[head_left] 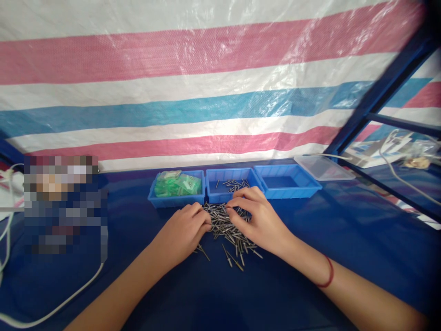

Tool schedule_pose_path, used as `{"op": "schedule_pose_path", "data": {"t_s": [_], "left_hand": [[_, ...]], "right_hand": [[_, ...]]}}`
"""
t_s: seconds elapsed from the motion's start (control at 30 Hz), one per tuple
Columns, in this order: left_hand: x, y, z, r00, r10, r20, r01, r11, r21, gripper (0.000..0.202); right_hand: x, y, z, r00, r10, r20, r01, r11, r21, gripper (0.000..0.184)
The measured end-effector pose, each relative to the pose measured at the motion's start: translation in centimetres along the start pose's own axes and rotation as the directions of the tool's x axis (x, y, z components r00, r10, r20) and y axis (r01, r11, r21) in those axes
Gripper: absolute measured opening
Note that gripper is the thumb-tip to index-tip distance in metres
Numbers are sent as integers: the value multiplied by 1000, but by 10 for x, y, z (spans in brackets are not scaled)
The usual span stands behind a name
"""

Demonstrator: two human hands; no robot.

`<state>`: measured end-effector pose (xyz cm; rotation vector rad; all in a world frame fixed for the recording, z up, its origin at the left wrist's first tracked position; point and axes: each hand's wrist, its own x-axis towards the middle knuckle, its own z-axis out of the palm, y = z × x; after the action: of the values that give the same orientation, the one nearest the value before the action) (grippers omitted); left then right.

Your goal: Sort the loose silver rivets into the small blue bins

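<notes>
A loose pile of metal blind rivets [231, 232] lies on the dark blue tabletop. At its left edge my left hand [188, 227] rests with fingers curled together; what is inside them is hidden. A few rivet stems stick out beneath it. Over the right side of the pile is my right hand [262, 218], thumb and index fingertips pinched together among the rivets. Whatever sits in that pinch is too small to make out. Directly behind the pile stands a blue bin [215, 200] with some rivets inside.
Left of the middle bin, another blue bin [151, 198] holds green plastic packets [179, 184]. A third blue bin [292, 194] stands at the right, beside a clear plastic lid [324, 168]. A white cable [79, 289] crosses the left side. Striped sheeting [206, 108] hangs behind.
</notes>
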<state>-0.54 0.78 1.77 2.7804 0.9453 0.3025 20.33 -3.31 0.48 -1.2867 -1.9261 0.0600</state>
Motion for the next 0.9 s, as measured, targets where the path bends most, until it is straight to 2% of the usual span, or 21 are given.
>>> {"op": "schedule_pose_path", "data": {"t_s": [0.1, 0.17, 0.3, 0.43, 0.6, 0.77, 0.9], "left_hand": [[1, 2, -2, 991, -104, -80, 84, 972, -217, 18], [1, 4, -1, 979, -179, -96, 139, 934, -328, 17], [1, 12, 0, 960, -274, -63, 211, 851, -482, 20], [1, 16, 3, 949, -314, -41, 220, 748, -626, 23], [3, 17, 6, 933, -347, -91, 203, 720, -664, 21], [3, 20, 6, 935, -344, -83, 198, 703, -683, 20], [0, 24, 4, 943, -316, -105, 185, 759, -624, 17]], "right_hand": [[-1, -3, 0, 997, -62, 34, 61, 998, 25, 13], [-2, -6, 1, 994, -86, 65, 84, 996, 39, 14], [-3, -14, 1, 989, -84, 125, 72, 992, 102, 9], [-2, -18, 2, 989, -84, 118, 64, 984, 168, 11], [-4, -20, 5, 996, -52, 71, 36, 975, 221, 10], [-7, -21, 9, 997, 30, 68, -50, 947, 318, 10], [-7, -19, 9, 997, 67, 45, -78, 943, 323, 7]]}}
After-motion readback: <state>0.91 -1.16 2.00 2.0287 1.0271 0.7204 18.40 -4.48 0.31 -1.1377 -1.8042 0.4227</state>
